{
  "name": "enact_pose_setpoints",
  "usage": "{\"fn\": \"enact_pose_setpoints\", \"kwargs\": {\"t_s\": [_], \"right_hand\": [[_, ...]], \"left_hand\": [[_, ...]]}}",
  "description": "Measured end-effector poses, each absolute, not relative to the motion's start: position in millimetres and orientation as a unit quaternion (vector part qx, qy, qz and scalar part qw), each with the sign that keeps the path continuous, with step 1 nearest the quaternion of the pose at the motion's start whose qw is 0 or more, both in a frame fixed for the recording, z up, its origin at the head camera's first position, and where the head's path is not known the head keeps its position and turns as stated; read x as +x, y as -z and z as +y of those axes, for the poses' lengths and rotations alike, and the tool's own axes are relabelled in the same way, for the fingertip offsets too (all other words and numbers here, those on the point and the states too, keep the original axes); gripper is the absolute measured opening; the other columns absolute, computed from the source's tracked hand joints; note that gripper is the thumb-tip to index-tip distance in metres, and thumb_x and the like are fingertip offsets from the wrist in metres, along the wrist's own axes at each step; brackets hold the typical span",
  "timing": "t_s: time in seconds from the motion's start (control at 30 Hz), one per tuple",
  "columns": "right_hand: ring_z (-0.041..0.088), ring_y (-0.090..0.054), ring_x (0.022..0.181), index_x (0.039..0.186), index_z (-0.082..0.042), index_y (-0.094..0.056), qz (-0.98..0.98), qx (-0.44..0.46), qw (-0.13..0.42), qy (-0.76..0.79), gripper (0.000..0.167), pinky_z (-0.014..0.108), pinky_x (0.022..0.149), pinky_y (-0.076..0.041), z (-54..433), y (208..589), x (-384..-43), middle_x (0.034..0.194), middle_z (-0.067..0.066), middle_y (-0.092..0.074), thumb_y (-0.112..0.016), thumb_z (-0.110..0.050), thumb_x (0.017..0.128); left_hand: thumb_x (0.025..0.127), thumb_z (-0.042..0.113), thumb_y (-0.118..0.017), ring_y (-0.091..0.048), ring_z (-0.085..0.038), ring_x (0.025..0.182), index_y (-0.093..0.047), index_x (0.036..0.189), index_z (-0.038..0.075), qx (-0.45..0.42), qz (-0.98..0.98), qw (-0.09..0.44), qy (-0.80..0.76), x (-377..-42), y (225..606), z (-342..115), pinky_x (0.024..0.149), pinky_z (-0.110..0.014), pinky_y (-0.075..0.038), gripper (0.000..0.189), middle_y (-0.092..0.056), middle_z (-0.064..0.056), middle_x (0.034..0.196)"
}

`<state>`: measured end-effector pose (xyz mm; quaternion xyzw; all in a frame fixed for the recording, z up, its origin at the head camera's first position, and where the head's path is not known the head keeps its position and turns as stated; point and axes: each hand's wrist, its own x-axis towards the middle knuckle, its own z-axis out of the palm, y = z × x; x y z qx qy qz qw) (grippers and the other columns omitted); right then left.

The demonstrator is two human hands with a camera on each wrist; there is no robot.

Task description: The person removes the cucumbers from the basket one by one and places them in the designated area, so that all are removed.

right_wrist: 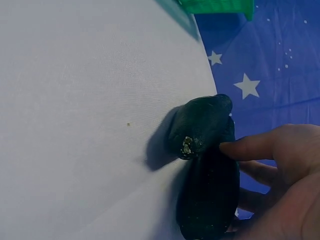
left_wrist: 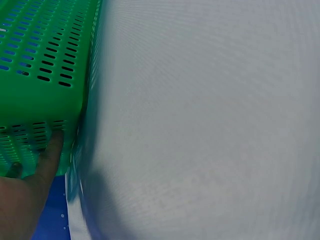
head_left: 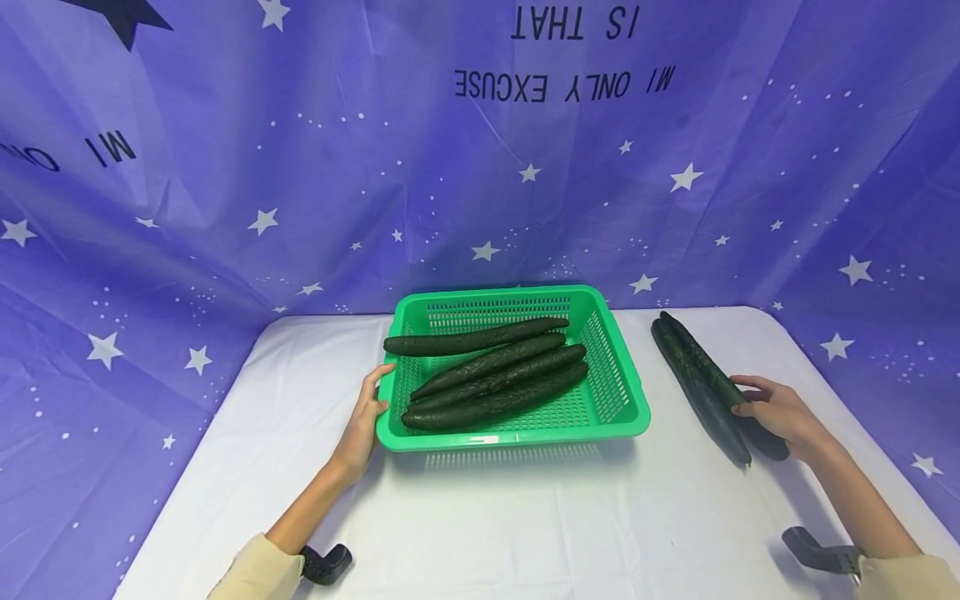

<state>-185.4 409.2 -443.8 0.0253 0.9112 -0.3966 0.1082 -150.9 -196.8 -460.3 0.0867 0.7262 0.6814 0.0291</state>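
Note:
My left hand [head_left: 363, 425] is at the left end of a green plastic basket [head_left: 626, 392], its fingertips at the rim. In the left wrist view, straight fingers [left_wrist: 49, 157] touch the slotted outside wall. Several long dark green cucumbers [head_left: 495, 400] lie in the basket, one along the back with its tip over the left rim. To the right, my right hand [head_left: 783, 414] grips the outer cucumber [right_wrist: 209, 202] near its close end, thumb on top and fingers round the far side. A second cucumber [head_left: 705, 408] lies against it, its end beside my thumb.
White cloth [head_left: 525, 525] covers the table. A blue-purple curtain [head_left: 450, 208] with stars and lettering hangs behind and at both sides. Black curved mounts [head_left: 327, 564] are strapped at both wrists, below beige sleeves [head_left: 258, 571].

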Motion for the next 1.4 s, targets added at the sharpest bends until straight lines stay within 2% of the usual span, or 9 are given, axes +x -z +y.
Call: {"fn": "enact_pose_setpoints", "kwargs": {"t_s": [0.23, 0.47, 0.53, 0.6, 0.7, 0.83, 0.9, 1.1, 1.4], "right_hand": [[0.065, -0.034, 0.123, 0.147, 0.014, -0.026, 0.921, 0.023, 0.11, 0.372, 0.068, 0.071, 0.095, -0.033, 407, 440, -187, 0.14, 0.047, -0.031, -0.059, -0.018, 0.097], [0.062, -0.036, 0.124, 0.144, 0.009, -0.039, 0.934, 0.004, 0.006, 0.358, 0.06, 0.069, 0.091, -0.037, 387, 425, -193, 0.141, 0.042, -0.036, -0.059, -0.024, 0.099], [0.058, -0.04, 0.125, 0.143, 0.008, -0.044, 0.93, -0.015, -0.02, 0.366, 0.056, 0.057, 0.091, -0.045, 377, 417, -195, 0.141, 0.038, -0.041, -0.06, -0.022, 0.099], [0.049, -0.047, 0.124, 0.141, 0.006, -0.048, 0.922, -0.039, -0.039, 0.383, 0.052, 0.038, 0.088, -0.049, 365, 408, -198, 0.14, 0.033, -0.046, -0.062, -0.021, 0.099], [0.022, -0.058, 0.118, 0.138, 0.003, -0.054, 0.903, -0.086, -0.052, 0.418, 0.047, 0.015, 0.081, -0.045, 345, 396, -202, 0.134, 0.015, -0.057, -0.065, -0.019, 0.098], [-0.003, -0.058, 0.107, 0.135, 0.003, -0.056, 0.87, -0.148, -0.038, 0.469, 0.044, 0.013, 0.082, -0.047, 313, 379, -206, 0.124, -0.005, -0.062, -0.066, -0.014, 0.096], [-0.001, -0.06, 0.107, 0.135, 0.004, -0.056, 0.858, -0.173, -0.022, 0.483, 0.043, 0.016, 0.084, -0.049, 297, 372, -206, 0.125, -0.002, -0.062, -0.065, -0.012, 0.097], [0.025, -0.059, 0.119, 0.138, 0.006, -0.052, 0.823, -0.23, 0.043, 0.518, 0.046, 0.023, 0.089, -0.05, 260, 359, -211, 0.135, 0.025, -0.055, -0.064, -0.01, 0.097], [0.023, -0.059, 0.119, 0.135, -0.003, -0.059, 0.783, -0.291, 0.135, 0.533, 0.041, 0.034, 0.092, -0.05, 214, 362, -218, 0.133, 0.011, -0.06, -0.067, -0.01, 0.095]], "left_hand": [[0.094, 0.011, -0.026, -0.032, -0.032, 0.128, -0.019, 0.156, 0.013, 0.088, 0.727, 0.032, -0.681, -151, 461, -197, 0.096, -0.023, -0.034, 0.062, -0.012, -0.017, 0.157], [0.095, 0.011, -0.026, -0.033, -0.032, 0.127, -0.019, 0.156, 0.014, 0.085, 0.727, 0.033, -0.681, -151, 462, -198, 0.095, -0.023, -0.035, 0.062, -0.012, -0.017, 0.157], [0.095, 0.011, -0.026, -0.033, -0.031, 0.127, -0.019, 0.156, 0.014, 0.086, 0.727, 0.033, -0.681, -151, 463, -198, 0.096, -0.023, -0.035, 0.062, -0.012, -0.017, 0.157], [0.095, 0.011, -0.026, -0.035, -0.032, 0.125, -0.019, 0.156, 0.013, 0.085, 0.726, 0.032, -0.681, -151, 463, -198, 0.095, -0.024, -0.036, 0.061, -0.014, -0.018, 0.156], [0.095, 0.011, -0.026, -0.038, -0.034, 0.121, -0.02, 0.156, 0.014, 0.084, 0.725, 0.03, -0.683, -150, 463, -198, 0.092, -0.025, -0.039, 0.061, -0.018, -0.02, 0.153], [0.095, 0.012, -0.026, -0.035, -0.032, 0.126, -0.02, 0.156, 0.015, 0.085, 0.727, 0.031, -0.681, -151, 463, -199, 0.095, -0.024, -0.036, 0.061, -0.016, -0.018, 0.155], [0.095, 0.012, -0.026, -0.032, -0.032, 0.129, -0.019, 0.156, 0.015, 0.087, 0.726, 0.032, -0.681, -151, 463, -199, 0.097, -0.024, -0.033, 0.061, -0.014, -0.017, 0.156], [0.095, 0.011, -0.027, -0.036, -0.034, 0.126, -0.019, 0.156, 0.014, 0.091, 0.722, 0.032, -0.685, -152, 463, -199, 0.097, -0.024, -0.035, 0.062, -0.016, -0.019, 0.155], [0.095, 0.012, -0.026, -0.04, -0.03, 0.12, -0.02, 0.156, 0.014, 0.09, 0.725, 0.028, -0.682, -151, 463, -199, 0.093, -0.024, -0.039, 0.061, -0.02, -0.02, 0.153]]}}
